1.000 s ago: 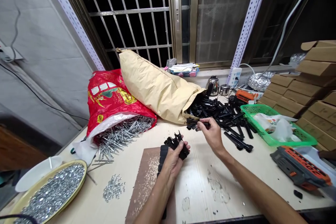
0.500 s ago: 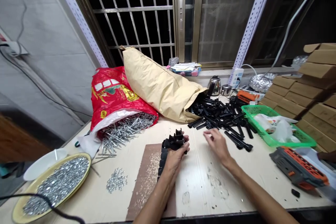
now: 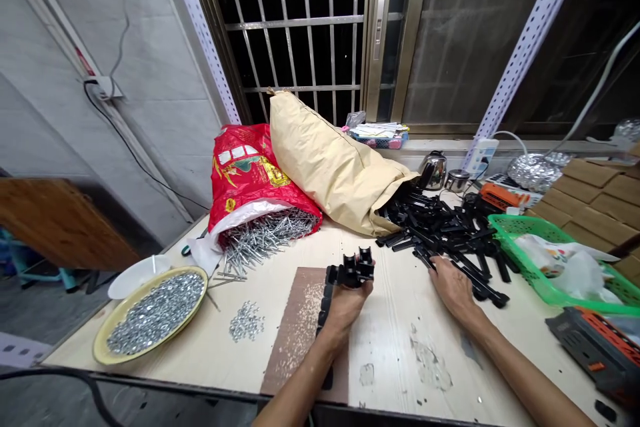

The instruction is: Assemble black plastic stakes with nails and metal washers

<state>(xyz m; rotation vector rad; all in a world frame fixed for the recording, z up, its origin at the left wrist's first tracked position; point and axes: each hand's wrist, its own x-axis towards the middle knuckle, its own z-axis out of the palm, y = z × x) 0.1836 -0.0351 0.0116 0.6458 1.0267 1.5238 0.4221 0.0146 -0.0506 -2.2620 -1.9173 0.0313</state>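
My left hand [image 3: 346, 307] is closed around small black plastic pieces with U-shaped notches [image 3: 359, 267], held over the table's middle. Beneath it, a row of black pieces [image 3: 325, 303] runs along the brown board [image 3: 287, 340], partly hidden by my forearm. To the right, my right hand [image 3: 453, 288] is at the near edge of a heap of black plastic strips [image 3: 435, 217]. Its thumb and fingertips pinch the end of one black plastic strip [image 3: 423, 256], which still lies against the heap.
A red sack [image 3: 255, 170] spills metal nails [image 3: 263, 233] beside a tan paper sack [image 3: 335, 167]. Metal washers fill a yellow dish [image 3: 203, 277]; a small pile of them [image 3: 247, 321] lies nearby. At right are a green basket [image 3: 530, 273], an orange-and-black tool [image 3: 595, 347] and cardboard boxes [image 3: 590, 197].
My right hand has moved forward to the heap and closed on a strip's end. My left hand keeps its black pieces, turned slightly more upright. The whole view has shifted to the left.
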